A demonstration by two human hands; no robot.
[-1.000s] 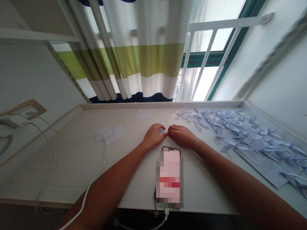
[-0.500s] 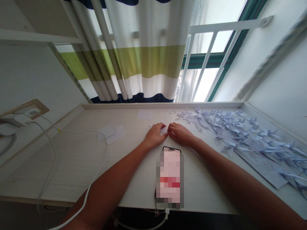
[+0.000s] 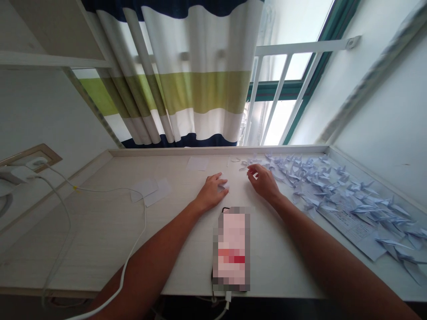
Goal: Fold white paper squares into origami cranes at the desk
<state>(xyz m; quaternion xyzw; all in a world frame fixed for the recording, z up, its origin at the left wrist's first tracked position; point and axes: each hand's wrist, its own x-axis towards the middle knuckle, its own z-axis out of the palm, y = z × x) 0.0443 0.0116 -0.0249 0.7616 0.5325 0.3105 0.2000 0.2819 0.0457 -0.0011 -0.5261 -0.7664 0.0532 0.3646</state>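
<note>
My left hand (image 3: 213, 192) rests on the desk, thumb and fingers closed around a small piece of white paper (image 3: 224, 181), most of which the hand hides. To its right, my right hand (image 3: 263, 180) is loosely curled, with a gap between thumb and forefinger and nothing visible in it. Its fingertips are beside a few thin curled paper strips (image 3: 244, 163). Farther right spreads a heap of folded white paper cranes (image 3: 307, 173). Below the hands lies a phone (image 3: 231, 249) with a blurred screen.
Loose paper squares (image 3: 143, 189) lie to the left, and another paper sheet (image 3: 197, 163) is near the back edge. A white charging cable (image 3: 145, 218) crosses my left forearm. Under the cranes is a printed sheet (image 3: 350, 226). A curtain (image 3: 200, 89) hangs behind the desk.
My right hand has moved away from the left, rightward to the paper strips. My left hand stays at the paper. The whole view has shifted slightly.
</note>
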